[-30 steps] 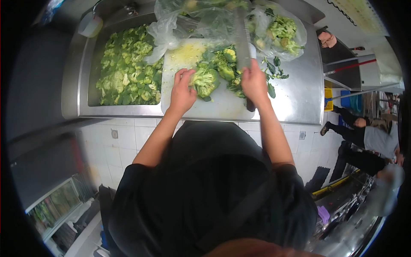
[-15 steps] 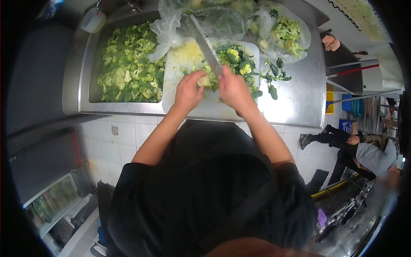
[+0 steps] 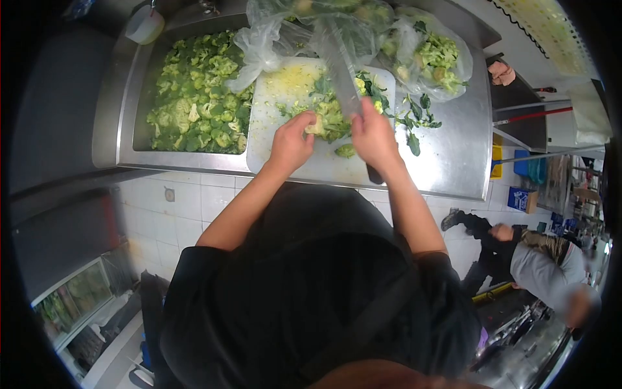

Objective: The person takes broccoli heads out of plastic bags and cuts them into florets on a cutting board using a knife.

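My left hand (image 3: 291, 142) is closed round the pale stem end of a broccoli head (image 3: 334, 118), which lies on the white cutting board (image 3: 278, 155). My right hand (image 3: 376, 135) grips a large kitchen knife (image 3: 339, 65) by its handle. The blade points away from me, raised beside the broccoli and slightly blurred. Cut leaves and crumbs are scattered over the board, and a small loose floret (image 3: 345, 151) lies near its front. My right fingers hide part of the knife handle.
Left of the board, a steel sink (image 3: 128, 123) is full of broccoli florets (image 3: 194, 97). Plastic bags of broccoli (image 3: 433, 58) stand behind and to the right. Loose leaves (image 3: 418, 120) lie on the steel counter (image 3: 453, 149). Another person (image 3: 541, 259) is at the right.
The knife has swung to the right and its blade now stands more upright. My right hand has shifted right, showing more of the broccoli head. The other person has changed posture.
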Tool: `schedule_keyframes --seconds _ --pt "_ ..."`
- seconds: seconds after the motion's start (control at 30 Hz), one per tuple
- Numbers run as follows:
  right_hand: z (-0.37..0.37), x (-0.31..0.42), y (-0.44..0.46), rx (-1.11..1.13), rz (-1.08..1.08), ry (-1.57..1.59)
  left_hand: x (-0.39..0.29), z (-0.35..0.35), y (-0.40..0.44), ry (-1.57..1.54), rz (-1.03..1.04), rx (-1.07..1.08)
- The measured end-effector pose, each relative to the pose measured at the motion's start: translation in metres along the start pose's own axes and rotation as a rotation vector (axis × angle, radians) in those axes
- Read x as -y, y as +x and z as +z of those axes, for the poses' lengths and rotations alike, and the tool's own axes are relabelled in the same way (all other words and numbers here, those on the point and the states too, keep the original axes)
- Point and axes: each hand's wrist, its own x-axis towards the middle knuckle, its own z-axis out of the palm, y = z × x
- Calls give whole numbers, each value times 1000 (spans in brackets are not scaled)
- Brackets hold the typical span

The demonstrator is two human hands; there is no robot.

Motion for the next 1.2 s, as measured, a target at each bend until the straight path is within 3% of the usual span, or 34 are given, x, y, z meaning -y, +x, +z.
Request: schedule_keyframes --seconds 0.13,0.2,0.27,0.33,0.43,0.67,0.73,0.87,0.93,1.07,1.2 --pt "-15 17 1 -26 100 1 0 3 3 -3 3 9" --pt "17 4 -1 -37 93 -70 0 4 6 -2 33 -15" --pt "57 -29 1 125 84 -144 1 3 4 -2 -58 59" --pt "49 -25 7 115 96 -123 -4 2 8 -1 -42 57" --pt "17 -28 4 -41 201 -142 -11 0 -2 -8 -43 73" --pt "-10 -32 -10 -155 108 -16 -4 10 -8 -76 -33 52" --pt "1 -22 -12 15 144 -57 -7 11 -10 -64 -9 51" --pt "57 -50 1 152 3 -235 -9 10 -7 -57 -5 46" --pt "48 -46 7 94 -33 -207 -5 12 0 -55 -3 13" --pt "-6 -43 1 -159 167 -71 14 2 -11 -79 -152 -42" --pt "-41 -17 -13 -71 243 65 62 -3 -30 -36 -186 -52"
